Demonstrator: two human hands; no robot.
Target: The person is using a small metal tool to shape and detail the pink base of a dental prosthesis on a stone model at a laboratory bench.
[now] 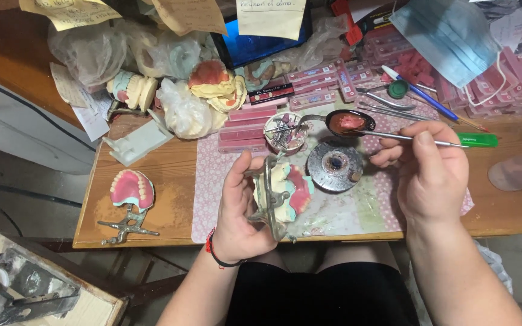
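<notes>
My left hand (238,208) grips a metal articulator (268,199) that carries a denture model with pink wax gums and pale teeth (294,187), held over the table's front edge. My right hand (427,172) pinches a thin metal wax instrument (394,137). Its tip reaches into a dark spoon holding melted pink wax (348,122). A round metal burner (335,166) sits between my hands.
A second denture on an articulator (130,199) lies at the left of the wooden table (502,211). Plaster casts (215,84), plastic bags, pink wax strips (249,124), a small cup of burs (285,131), pens, a green lighter (477,140) and a blue face mask (448,36) crowd the back.
</notes>
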